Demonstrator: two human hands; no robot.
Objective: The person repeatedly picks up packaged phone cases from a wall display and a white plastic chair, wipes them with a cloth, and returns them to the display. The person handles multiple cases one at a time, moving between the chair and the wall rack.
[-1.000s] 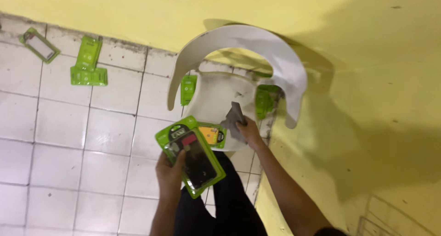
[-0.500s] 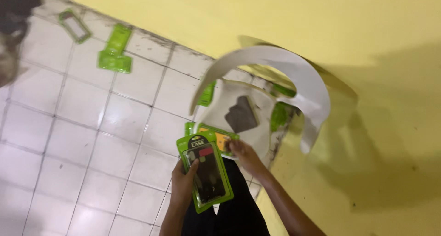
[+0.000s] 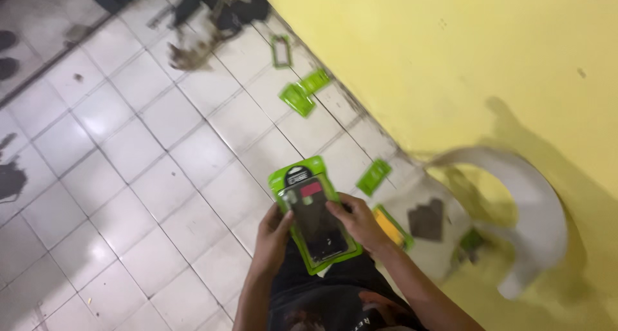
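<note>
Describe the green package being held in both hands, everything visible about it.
The green package is a flat, oblong card with a bright green border and a clear, glossy plastic front over a dark insert, with a small red patch near its top. It lies face up, tilted diagonally. The left hand grips its left edge; the right hand rests on its right side.

Left of the hands (image 3: 315,231), the tiled floor (image 3: 148,176) lies open. To the right, a white plastic chair (image 3: 534,208) against the yellow wall (image 3: 450,47) blocks passage; green packages (image 3: 297,99) litter the floor ahead.
</note>
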